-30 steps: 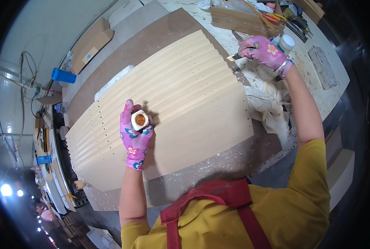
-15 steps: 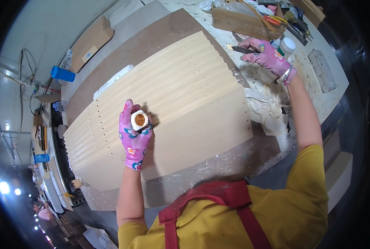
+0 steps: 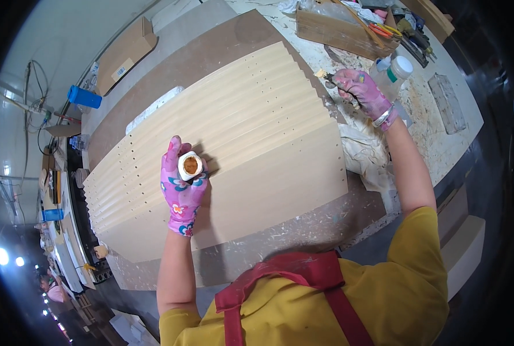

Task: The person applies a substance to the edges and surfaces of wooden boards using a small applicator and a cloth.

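My left hand (image 3: 185, 193), in a pink flowered glove, is closed round a small white bottle (image 3: 182, 167). Orange-brown stuff fills its open mouth. The hand is over the middle of a row of overlapping pale boards (image 3: 268, 173) with small holes along them. Off to the right, past the boards' end, my right hand (image 3: 363, 95) wears a matching glove and a metallic band at the wrist. Its fingers are wrapped round a dark, slim tool with a pale, crusted tip (image 3: 321, 74); its exact kind is unclear. A clear bottle with a white cap (image 3: 403, 66) stands beside that hand.
A wooden box (image 3: 337, 34) of tools and rags lies at the back right, with pliers (image 3: 383, 30) at its edge. A crumpled white cloth (image 3: 360, 147) and a grey block (image 3: 447, 104) are at right. Cardboard (image 3: 127, 55) and a blue bottle (image 3: 84, 97) are back left.
My right hand has come a little nearer and left, turning so its fingers close more fully round the dark tool. My left hand still holds the white bottle over the boards.
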`<state>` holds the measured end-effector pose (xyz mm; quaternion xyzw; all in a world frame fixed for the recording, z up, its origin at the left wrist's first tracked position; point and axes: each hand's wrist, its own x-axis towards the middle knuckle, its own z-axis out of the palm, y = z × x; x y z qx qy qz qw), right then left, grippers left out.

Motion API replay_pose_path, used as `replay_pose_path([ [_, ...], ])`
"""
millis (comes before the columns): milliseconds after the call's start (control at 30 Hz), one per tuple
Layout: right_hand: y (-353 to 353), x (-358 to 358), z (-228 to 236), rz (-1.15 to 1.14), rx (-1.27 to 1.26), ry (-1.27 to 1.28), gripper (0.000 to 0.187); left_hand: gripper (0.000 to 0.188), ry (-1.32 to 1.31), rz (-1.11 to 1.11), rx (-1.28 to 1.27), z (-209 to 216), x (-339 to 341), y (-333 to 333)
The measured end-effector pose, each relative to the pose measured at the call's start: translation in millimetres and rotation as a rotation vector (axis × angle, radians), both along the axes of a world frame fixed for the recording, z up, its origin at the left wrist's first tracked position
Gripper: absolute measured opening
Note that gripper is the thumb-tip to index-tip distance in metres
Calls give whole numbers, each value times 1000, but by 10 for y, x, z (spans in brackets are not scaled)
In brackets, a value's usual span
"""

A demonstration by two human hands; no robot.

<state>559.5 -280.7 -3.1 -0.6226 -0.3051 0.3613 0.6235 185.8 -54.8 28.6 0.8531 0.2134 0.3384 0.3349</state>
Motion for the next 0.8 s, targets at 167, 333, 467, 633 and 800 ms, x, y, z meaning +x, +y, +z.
replay_pose_path([
  [167, 99, -21, -129, -29, 16, 101, 22, 71, 32, 27, 69, 2, 2, -2],
  [333, 164, -1, -288, 13, 39, 96, 24, 73, 8, 26, 43, 1, 21, -21],
  [467, 200, -98, -196, -86, -30, -54, 26, 75, 7, 72, 12, -67, -18, 20],
  [633, 172, -123, -213, -119, 29, 56, 27, 72, 14, 8, 28, 3, -9, -16],
  [800, 196, -115, -313, -88, 72, -86, 24, 72, 33, 20, 61, -31, -11, 6],
])
